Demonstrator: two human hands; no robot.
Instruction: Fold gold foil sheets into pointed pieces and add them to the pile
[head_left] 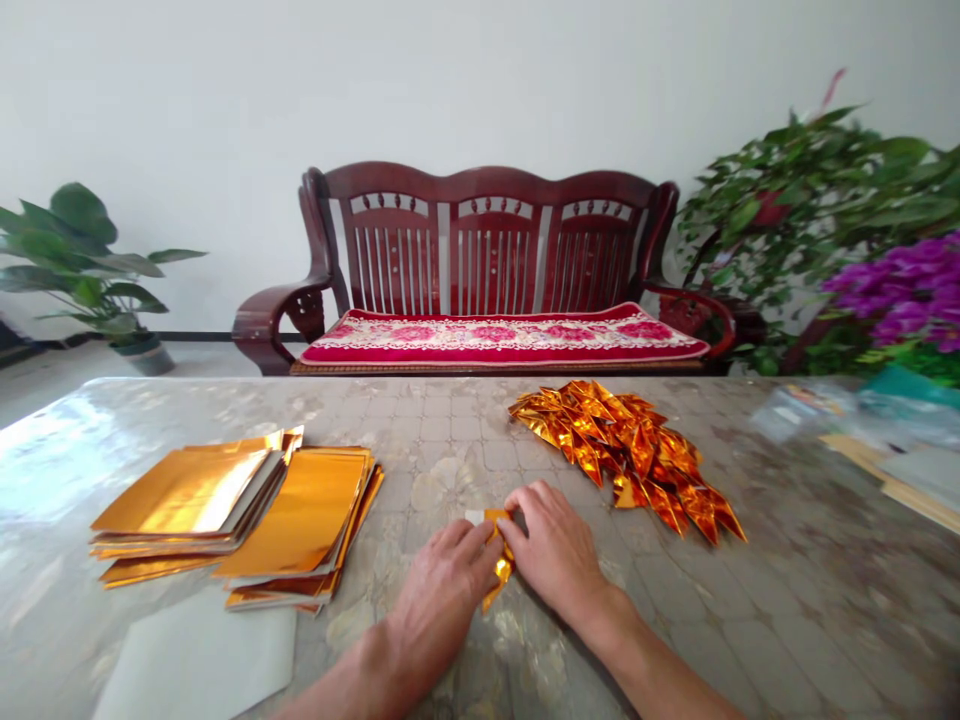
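Observation:
Between my two hands, a small piece of gold foil paper [501,572] lies on the table, partly folded, with a bit of its pale backing showing at the far end. My left hand [450,575] has its fingers closed on the left side of the paper. From the right, my right hand [553,545] pinches the paper's upper edge with thumb and fingers. The fingers cover much of the paper, so its full shape is hidden. Beyond my right hand is a heap of folded gold foil pieces [630,450] with pointed ends.
Two stacks of flat gold foil sheets [187,490] [304,510] lie at the left, with a pale sheet [199,655] in front. Plastic bags [802,410] and papers sit at the table's right edge. Behind the table [442,430] stands a wooden bench [495,240].

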